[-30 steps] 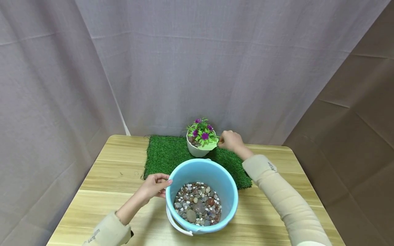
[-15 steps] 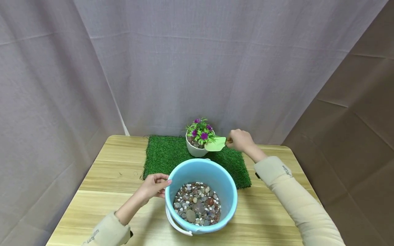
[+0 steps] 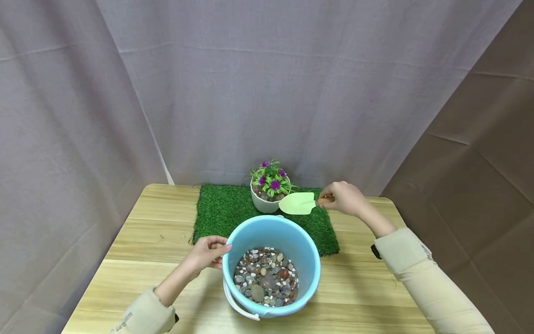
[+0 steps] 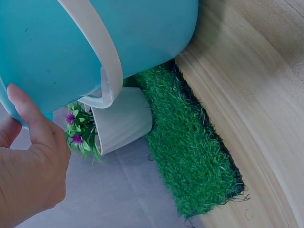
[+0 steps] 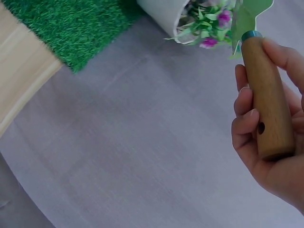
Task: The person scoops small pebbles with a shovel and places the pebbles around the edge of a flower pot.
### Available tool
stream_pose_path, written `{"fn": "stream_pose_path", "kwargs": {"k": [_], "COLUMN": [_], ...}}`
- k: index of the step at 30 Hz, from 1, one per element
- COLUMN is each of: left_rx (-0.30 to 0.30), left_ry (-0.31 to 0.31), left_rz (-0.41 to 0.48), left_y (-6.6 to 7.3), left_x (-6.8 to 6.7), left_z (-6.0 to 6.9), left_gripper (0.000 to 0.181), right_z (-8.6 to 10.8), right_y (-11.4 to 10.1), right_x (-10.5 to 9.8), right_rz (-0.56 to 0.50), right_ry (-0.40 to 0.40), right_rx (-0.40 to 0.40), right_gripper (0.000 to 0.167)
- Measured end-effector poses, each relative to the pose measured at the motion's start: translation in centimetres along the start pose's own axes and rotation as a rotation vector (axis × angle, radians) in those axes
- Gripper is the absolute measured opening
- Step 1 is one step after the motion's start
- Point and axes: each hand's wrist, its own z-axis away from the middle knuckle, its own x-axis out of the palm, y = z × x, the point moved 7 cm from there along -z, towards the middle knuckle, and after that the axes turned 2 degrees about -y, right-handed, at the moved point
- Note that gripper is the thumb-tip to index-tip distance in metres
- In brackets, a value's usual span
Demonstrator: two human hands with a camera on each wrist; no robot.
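A worktop (image 3: 154, 227), near edge cropped | turf mat (image 3: 221, 213), part-hidden behind blue bucket (image 3: 267, 232) | flowerpot (image 3: 265, 205), twelve o'clock of bucket | trowel (image 3: 297, 204), four o'clock of pot, contact unclear, clasped in right grip (image 3: 345, 197) | left grip (image 3: 205, 255) pinching bucket's ten-o'clock rim | pebbles (image 3: 267, 282) inside, depth hidden

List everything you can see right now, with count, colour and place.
Bucket: one, light blue, on the table
Bucket handle: one, white, hanging on the bucket's outside
Stones: many, mixed colours, in the bucket
Trowel: one, light green with brown grip, in the right hand
Pot: one, white, on the mat
Plant: one, green with purple flowers, in the pot
Mat: one, grass green, on the table
Table: one, wood-coloured, beneath everything
Curtain: grey, behind the table
Cloth: brown, far right
Sleeves: two, beige, on the arms
Left hand: one, gripping the bucket's rim
Right hand: one, holding the trowel
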Motion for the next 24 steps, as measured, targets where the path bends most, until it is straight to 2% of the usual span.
{"fn": "stream_pose_path", "kwargs": {"k": [4, 12, 20, 24], "left_rx": [-0.001, 0.007, 0.011, 0.011], "left_ry": [-0.001, -0.012, -0.012, -0.008], "left_rz": [0.004, 0.004, 0.008, 0.005], "left_y": [0.0, 0.0, 0.1, 0.1], "left_x": [0.0, -0.1, 0.0, 0.0], "left_z": [0.1, 0.0, 0.1, 0.0], "left_gripper": [0.043, 0.044, 0.045, 0.044], "right_z": [1.0, 2.3, 2.9, 3.0], "right_y": [-0.9, -2.6, -4.3, -5.1], "right_x": [-0.2, 1.1, 2.3, 2.9], "right_rz": [-0.031, -0.117, -0.042, -0.006], "right_ry": [0.003, -0.041, -0.032, -0.043], "right_rx": [-0.041, -0.148, -0.239, -0.254], "right_gripper": [0.010, 0.018, 0.017, 0.015]}}
